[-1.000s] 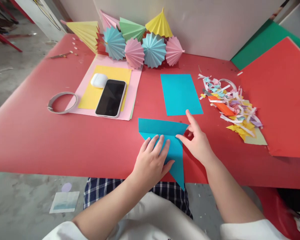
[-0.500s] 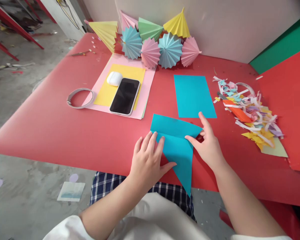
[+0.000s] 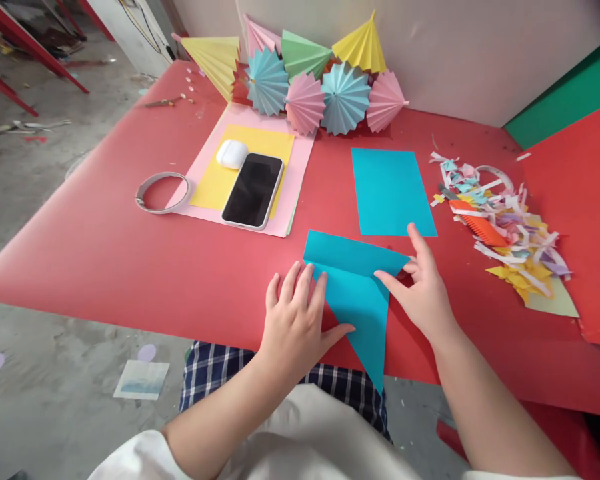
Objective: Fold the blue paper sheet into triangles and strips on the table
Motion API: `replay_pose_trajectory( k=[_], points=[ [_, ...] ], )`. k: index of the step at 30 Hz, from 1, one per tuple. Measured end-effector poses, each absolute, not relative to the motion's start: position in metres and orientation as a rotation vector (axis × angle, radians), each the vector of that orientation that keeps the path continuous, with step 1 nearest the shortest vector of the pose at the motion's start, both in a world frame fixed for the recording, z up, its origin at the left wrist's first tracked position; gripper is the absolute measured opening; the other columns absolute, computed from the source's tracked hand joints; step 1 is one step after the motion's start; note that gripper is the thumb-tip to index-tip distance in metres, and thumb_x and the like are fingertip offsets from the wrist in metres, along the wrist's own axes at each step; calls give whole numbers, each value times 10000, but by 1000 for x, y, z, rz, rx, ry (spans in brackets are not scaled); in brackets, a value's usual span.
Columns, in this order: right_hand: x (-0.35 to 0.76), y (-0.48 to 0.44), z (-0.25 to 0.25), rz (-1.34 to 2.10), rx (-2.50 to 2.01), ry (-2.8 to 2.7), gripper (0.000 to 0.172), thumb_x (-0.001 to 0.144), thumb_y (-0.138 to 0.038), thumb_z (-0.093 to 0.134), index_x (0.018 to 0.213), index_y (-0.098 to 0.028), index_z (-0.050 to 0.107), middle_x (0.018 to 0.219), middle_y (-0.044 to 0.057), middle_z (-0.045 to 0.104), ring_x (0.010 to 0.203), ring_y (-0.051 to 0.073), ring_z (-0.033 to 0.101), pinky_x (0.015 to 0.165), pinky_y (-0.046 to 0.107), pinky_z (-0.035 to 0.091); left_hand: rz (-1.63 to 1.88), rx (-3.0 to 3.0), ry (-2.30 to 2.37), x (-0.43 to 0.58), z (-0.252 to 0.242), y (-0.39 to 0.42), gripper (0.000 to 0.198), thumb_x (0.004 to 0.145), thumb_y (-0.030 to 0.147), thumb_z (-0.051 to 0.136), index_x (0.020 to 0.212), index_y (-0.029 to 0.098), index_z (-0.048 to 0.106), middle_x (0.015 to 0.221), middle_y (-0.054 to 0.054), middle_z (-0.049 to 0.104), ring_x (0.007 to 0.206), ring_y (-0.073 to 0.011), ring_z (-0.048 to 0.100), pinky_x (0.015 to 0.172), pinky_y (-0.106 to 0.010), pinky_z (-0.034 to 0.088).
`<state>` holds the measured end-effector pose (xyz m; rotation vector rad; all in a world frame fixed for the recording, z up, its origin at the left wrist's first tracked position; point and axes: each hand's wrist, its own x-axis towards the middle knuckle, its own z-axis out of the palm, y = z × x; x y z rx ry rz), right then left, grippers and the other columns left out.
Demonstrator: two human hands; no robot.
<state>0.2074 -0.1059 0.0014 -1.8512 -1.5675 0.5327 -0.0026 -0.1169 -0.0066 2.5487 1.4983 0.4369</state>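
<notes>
A folded sheet of blue paper [image 3: 357,313] lies at the table's front edge. Its upper strip is marked off by a crease, and its lower point hangs past the edge. My left hand [image 3: 297,313] rests with spread fingers on the paper's left side, thumb reaching across it. At the right corner, my right hand [image 3: 423,293] holds the sheet, thumb on top near the crease and curled fingers partly hidden behind the corner; its index finger points up. Just behind lies a flat blue sheet [image 3: 395,193].
Pleated paper fans [image 3: 345,99] stand along the wall. A phone [image 3: 253,190] and a white earbud case [image 3: 233,154] lie on yellow and pink paper [image 3: 300,157]. Left of them is a tape-like ring [image 3: 140,199]. Paper scraps, an orange comb-like piece [image 3: 480,224] and a red board [image 3: 590,220] occupy the right.
The view has shifted slightly. Both hands keep nearly the same hold on the folded blue paper; nothing else has visibly moved.
</notes>
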Motion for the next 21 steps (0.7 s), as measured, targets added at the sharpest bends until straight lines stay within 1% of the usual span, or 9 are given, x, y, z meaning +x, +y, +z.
replay_pose_trajectory(
  k=[2, 5, 6, 8, 10, 11, 14, 16, 21],
  points=[
    [208, -108, 5, 577, -1787, -1526, 700, 750, -448, 598, 1362, -247, 324, 1089, 110, 622, 905, 223, 615, 703, 325, 518, 407, 2555, 1459, -3, -6, -116, 700, 792, 624, 443, 1280, 122, 431, 1319, -159, 450, 1251, -352, 333, 1020, -530, 241],
    [215, -112, 9, 735, -1680, -1475, 540, 724, -561, 569, 1168, -254, 557, 1089, 91, 637, 1002, 256, 591, 776, 368, 511, 384, 2602, 1339, -6, -6, -111, 667, 812, 603, 430, 1274, 123, 434, 1345, -132, 432, 1271, -332, 311, 1025, -505, 252],
    [219, -113, 10, 864, -1605, -1472, 565, 709, -637, 522, 1114, -250, 595, 1085, 90, 645, 1016, 267, 587, 790, 382, 508, 379, 2624, 1285, -7, -6, -109, 653, 818, 602, 418, 1258, 121, 448, 1353, -129, 423, 1282, -324, 295, 1030, -498, 249],
    [228, -111, 11, 1215, -1401, -1473, 753, 683, -783, 309, 1109, -237, 604, 1057, 99, 662, 1000, 277, 599, 807, 412, 503, 352, 2657, 1179, -8, -7, -102, 623, 826, 599, 403, 1226, 126, 475, 1352, -123, 427, 1296, -311, 272, 1038, -485, 241],
    [235, -108, 13, 1480, -1268, -1459, 870, 703, -788, 96, 1162, -226, 576, 1045, 105, 669, 981, 265, 612, 819, 424, 498, 304, 2688, 1081, -7, -6, -95, 602, 825, 595, 409, 1224, 149, 482, 1338, -116, 443, 1298, -310, 268, 1040, -480, 239],
    [236, -106, 14, 1525, -1277, -1460, 845, 744, -750, 64, 1174, -226, 568, 1061, 102, 663, 985, 255, 612, 818, 420, 499, 277, 2708, 1039, -7, -6, -91, 596, 822, 589, 421, 1236, 164, 477, 1339, -117, 439, 1297, -313, 268, 1037, -481, 241],
    [232, -99, 15, 1310, -1489, -1583, 537, 875, -566, 252, 1135, -245, 596, 1102, 72, 647, 1014, 226, 594, 838, 398, 490, 222, 2775, 953, -2, -3, -79, 532, 831, 526, 467, 1265, 218, 464, 1372, -132, 381, 1295, -326, 269, 1020, -479, 264],
    [226, -96, 13, 1001, -1579, -1784, 370, 876, -453, 396, 1078, -251, 632, 1094, 52, 650, 1041, 218, 570, 896, 406, 457, 225, 2808, 924, 0, -2, -70, 436, 848, 463, 479, 1231, 257, 499, 1374, -129, 367, 1290, -328, 279, 1007, -475, 282],
    [214, -98, 0, 482, -1520, -2163, 265, 870, -310, 464, 1016, -219, 666, 1179, 47, 606, 1141, 210, 489, 976, 403, 400, 274, 2827, 851, -3, 1, -44, 235, 867, 371, 491, 1043, 269, 610, 1261, -86, 472, 1257, -292, 343, 983, -448, 330]
  ],
)
